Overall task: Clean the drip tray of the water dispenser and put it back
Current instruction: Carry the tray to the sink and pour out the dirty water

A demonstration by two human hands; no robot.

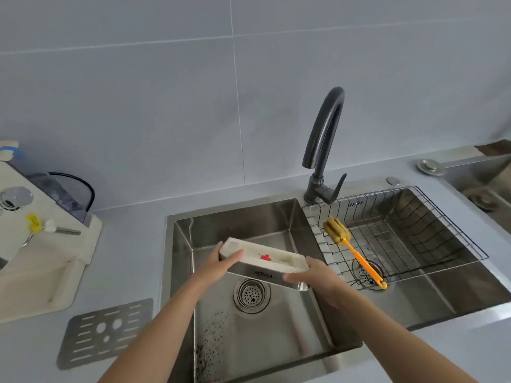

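Over the left steel sink basin (pixel 249 217) I hold the drip tray (pixel 265 262), a white tray with a shiny metal front and a red float inside. My left hand (pixel 218 265) grips its left end. My right hand (pixel 318 277) grips its right end. The tray is tilted, its open side facing up and toward me. Its metal grille cover (pixel 106 331) lies flat on the counter to the left of the sink. The cream water dispenser (pixel 36 244) stands at the far left.
A dark curved faucet (pixel 323 150) rises behind the divider between the basins. A wire rack (pixel 401 233) fills the right basin, with a yellow sponge brush (pixel 351 247) on an orange handle leaning in it. The left basin drain (pixel 251 294) lies below the tray.
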